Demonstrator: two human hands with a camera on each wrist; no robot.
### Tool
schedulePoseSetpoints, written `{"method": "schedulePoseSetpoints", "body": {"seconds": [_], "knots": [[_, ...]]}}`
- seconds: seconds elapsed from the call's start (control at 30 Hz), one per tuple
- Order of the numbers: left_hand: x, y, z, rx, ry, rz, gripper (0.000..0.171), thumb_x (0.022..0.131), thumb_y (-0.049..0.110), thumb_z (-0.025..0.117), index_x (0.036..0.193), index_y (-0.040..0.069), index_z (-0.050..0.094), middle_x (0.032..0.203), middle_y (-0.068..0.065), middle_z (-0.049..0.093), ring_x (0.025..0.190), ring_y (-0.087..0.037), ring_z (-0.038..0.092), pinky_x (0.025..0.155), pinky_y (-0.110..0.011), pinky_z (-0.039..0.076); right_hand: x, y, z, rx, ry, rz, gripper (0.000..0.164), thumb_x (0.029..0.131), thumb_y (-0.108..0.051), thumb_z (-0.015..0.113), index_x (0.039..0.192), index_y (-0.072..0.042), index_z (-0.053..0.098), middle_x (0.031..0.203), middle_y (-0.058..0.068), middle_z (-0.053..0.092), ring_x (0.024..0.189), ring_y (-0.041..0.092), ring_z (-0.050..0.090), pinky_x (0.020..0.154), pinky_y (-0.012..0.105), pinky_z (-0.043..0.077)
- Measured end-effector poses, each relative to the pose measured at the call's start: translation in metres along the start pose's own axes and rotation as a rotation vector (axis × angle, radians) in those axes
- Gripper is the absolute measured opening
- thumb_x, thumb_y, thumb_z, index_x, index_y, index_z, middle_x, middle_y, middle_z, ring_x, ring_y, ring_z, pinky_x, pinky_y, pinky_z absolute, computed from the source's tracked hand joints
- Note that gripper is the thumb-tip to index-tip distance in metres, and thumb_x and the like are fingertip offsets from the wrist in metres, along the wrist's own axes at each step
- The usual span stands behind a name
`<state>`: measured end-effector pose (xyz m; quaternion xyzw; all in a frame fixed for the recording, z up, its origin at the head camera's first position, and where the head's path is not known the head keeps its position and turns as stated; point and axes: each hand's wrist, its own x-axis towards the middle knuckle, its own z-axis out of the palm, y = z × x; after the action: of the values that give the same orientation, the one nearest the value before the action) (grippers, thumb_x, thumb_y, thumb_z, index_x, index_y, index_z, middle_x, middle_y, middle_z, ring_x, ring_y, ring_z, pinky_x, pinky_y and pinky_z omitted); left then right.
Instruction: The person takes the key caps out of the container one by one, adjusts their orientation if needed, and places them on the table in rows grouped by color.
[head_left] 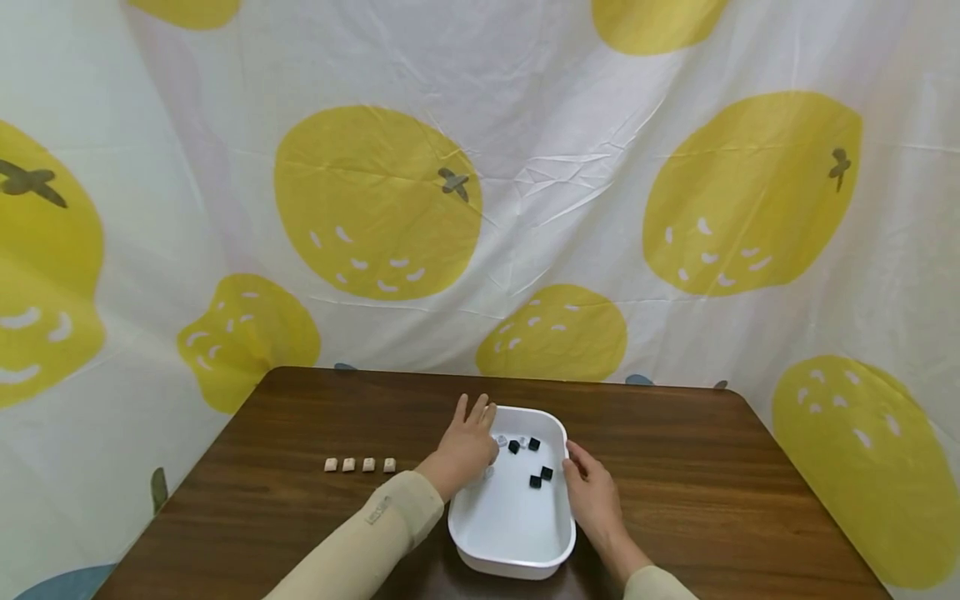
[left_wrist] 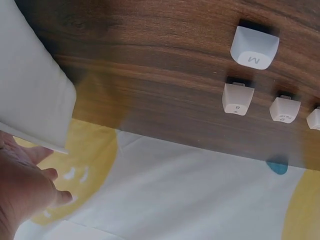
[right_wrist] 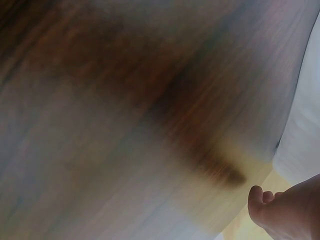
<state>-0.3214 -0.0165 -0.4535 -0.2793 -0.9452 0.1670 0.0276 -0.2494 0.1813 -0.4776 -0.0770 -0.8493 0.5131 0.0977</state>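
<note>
A white tray stands on the table, holding several black keycaps and clear keycaps. My left hand reaches over its left rim, three fingers stretched toward the far side. Its thumb and index finger are mostly hidden, so I cannot tell whether they pinch a keycap. Those outstretched fingers of the left hand show beyond the rim in the left wrist view. On the right side, my right hand grips the tray rim; in the right wrist view the right hand is partly cropped.
Left of the tray, several cream keycaps stand in a row on the dark wooden table. The nearest keycap bears an "M" in the left wrist view. A lemon-print curtain hangs behind the table.
</note>
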Motion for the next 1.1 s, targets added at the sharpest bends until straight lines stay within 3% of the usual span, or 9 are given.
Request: {"method": "schedulePoseSetpoints", "body": {"seconds": [0.23, 0.47, 0.67, 0.9, 1.0, 1.1], "knots": [[-0.0003, -0.0014, -0.0003, -0.054, 0.009, 0.011, 0.009, 0.087, 0.035, 0.075, 0.095, 0.033, 0.077, 0.159, -0.012, 0.031, 0.15, -0.035, 0.009, 0.117, -0.059, 0.003, 0.0, -0.0003, 0.0, -0.003, 0.001, 0.001, 0.042, 0.103, -0.016, 0.049, 0.142, 0.0, 0.052, 0.136, 0.026, 0.055, 0.126, 0.04, 0.052, 0.103, 0.055, 0.041], [-0.0037, -0.0061, -0.002, -0.149, 0.02, 0.024, 0.026, 0.082, 0.042, 0.079, 0.108, 0.039, 0.076, 0.16, -0.012, 0.027, 0.15, -0.036, 0.009, 0.117, -0.06, 0.007, 0.0001, 0.0, 0.0004, -0.009, 0.004, -0.002, 0.042, 0.103, -0.017, 0.049, 0.141, 0.0, 0.052, 0.135, 0.026, 0.056, 0.125, 0.04, 0.052, 0.103, 0.055, 0.042], [-0.0036, -0.008, -0.0032, -0.094, 0.064, 0.079, 0.018, 0.086, 0.033, 0.075, 0.103, 0.04, 0.077, 0.159, -0.011, 0.032, 0.15, -0.035, 0.014, 0.117, -0.059, 0.011, 0.0004, -0.0001, 0.0011, -0.005, -0.002, 0.005, 0.043, 0.103, -0.017, 0.049, 0.142, -0.001, 0.051, 0.136, 0.025, 0.055, 0.126, 0.04, 0.052, 0.103, 0.055, 0.042], [-0.0023, -0.0037, -0.0041, -0.033, 0.044, 0.08, 0.01, 0.09, 0.031, 0.071, 0.096, 0.036, 0.077, 0.156, -0.008, 0.037, 0.15, -0.033, 0.014, 0.118, -0.057, 0.007, 0.001, 0.0001, 0.0014, -0.004, 0.005, 0.001, 0.042, 0.103, -0.017, 0.049, 0.142, -0.001, 0.052, 0.137, 0.025, 0.055, 0.126, 0.04, 0.051, 0.104, 0.054, 0.041], [-0.0015, -0.0027, -0.0027, -0.058, 0.062, 0.072, 0.004, 0.088, 0.038, 0.074, 0.09, 0.035, 0.076, 0.153, -0.008, 0.04, 0.149, -0.033, 0.017, 0.118, -0.057, 0.008, 0.001, -0.0002, 0.0016, -0.004, -0.001, 0.011, 0.043, 0.103, -0.017, 0.049, 0.143, -0.001, 0.051, 0.138, 0.025, 0.054, 0.128, 0.041, 0.05, 0.105, 0.055, 0.04], [-0.0025, -0.0059, -0.0046, -0.135, 0.127, 0.062, 0.011, 0.084, 0.044, 0.077, 0.088, 0.035, 0.075, 0.149, -0.008, 0.044, 0.147, -0.033, 0.022, 0.117, -0.058, 0.011, 0.0011, -0.0003, 0.0019, 0.0, -0.008, 0.022, 0.044, 0.103, -0.017, 0.048, 0.143, -0.002, 0.05, 0.139, 0.025, 0.053, 0.13, 0.04, 0.049, 0.105, 0.054, 0.039]]}}
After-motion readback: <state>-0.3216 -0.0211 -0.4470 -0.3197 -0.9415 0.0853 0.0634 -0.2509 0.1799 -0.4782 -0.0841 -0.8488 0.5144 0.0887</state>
